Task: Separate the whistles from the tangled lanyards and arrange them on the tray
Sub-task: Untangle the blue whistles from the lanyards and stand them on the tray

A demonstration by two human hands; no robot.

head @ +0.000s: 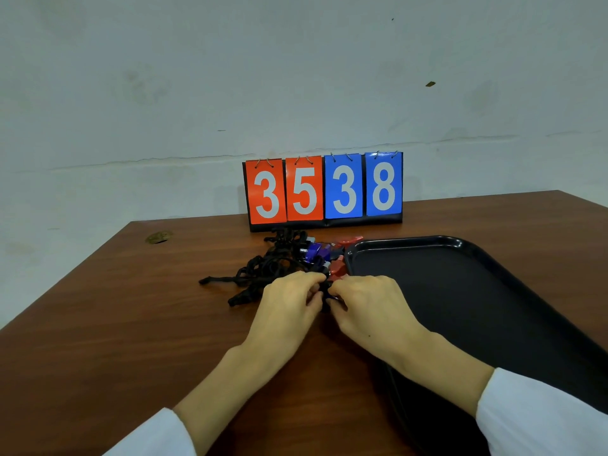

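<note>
Both hands meet at frame centre, at the low edge of the tangle. Left hand (289, 301) and right hand (368, 304) have fingers curled and thumbs in, pinching a small dark bit of the lanyards (263, 271) between them. A fleck of blue shows in the gap; can't tell if it's a whistle or a clip. Neither hand is slack.

Lanyards are a black cord heap on the worktop (131, 307), just above the hands in frame, w/ loose ends trailing to the left. Whistles are bunched at the heap's right end:
- blue whistles (314, 251) mid-cluster
- red whistle (337, 269) just above the right knuckles
- second red whistle (350, 241) higher up, by the tray's top-left corner

The cluster sits just beside the tray's left rim, prob. touching it.

Tray (467, 291) is black and fills the right half of frame, long axis running upper left to lower right. No whistle seen on it yet.

Key relation: whistles lie up and slightly right of the hands, and the tray is directly right. So the right hand is nearer both and would likely carry a freed whistle across while the left holds the cords back. Stage looks early, w/ the first whistle being worked loose.

Scoreboard (324, 189) stands behind the heap.
</note>
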